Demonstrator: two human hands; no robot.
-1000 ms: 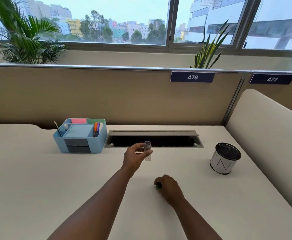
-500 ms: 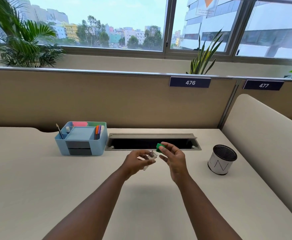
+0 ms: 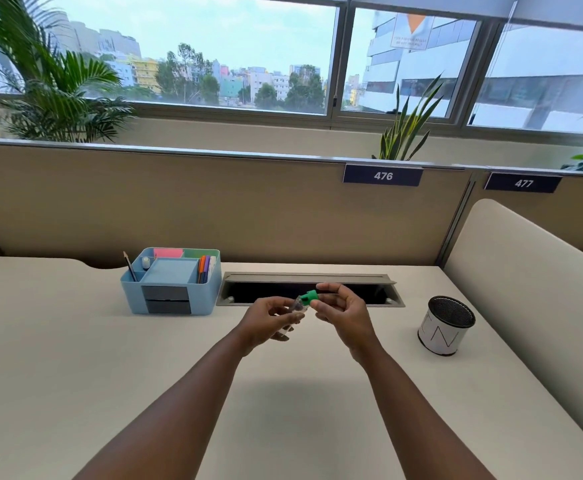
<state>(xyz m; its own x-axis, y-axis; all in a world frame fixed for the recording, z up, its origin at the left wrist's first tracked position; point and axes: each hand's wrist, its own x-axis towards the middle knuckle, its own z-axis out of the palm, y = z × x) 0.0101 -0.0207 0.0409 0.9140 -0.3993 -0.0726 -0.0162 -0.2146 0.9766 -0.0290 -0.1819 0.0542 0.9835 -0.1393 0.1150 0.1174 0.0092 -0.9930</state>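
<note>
Above the middle of the white desk [image 3: 75, 358], my left hand [image 3: 269, 320] grips a small clear vial [image 3: 295, 311], tilted with its mouth up and to the right. My right hand [image 3: 342, 313] pinches a green cap [image 3: 309, 297] between thumb and fingertips. The cap sits at the vial's mouth and touches it. Whether the cap is seated on the vial cannot be told. My fingers hide the vial's lower part.
A light blue desk organiser [image 3: 172, 285] with pens and sticky notes stands at the back left. Behind my hands lies an open cable slot [image 3: 311, 292]. A white mesh-topped cup [image 3: 446, 325] stands to the right, a beige partition [image 3: 214, 209] behind, a cream panel [image 3: 532, 292] along the right.
My right hand picked the green cap up from the desk and brought it to the vial's mouth. My left hand tilted the vial toward it. The camera tipped upward slightly.
</note>
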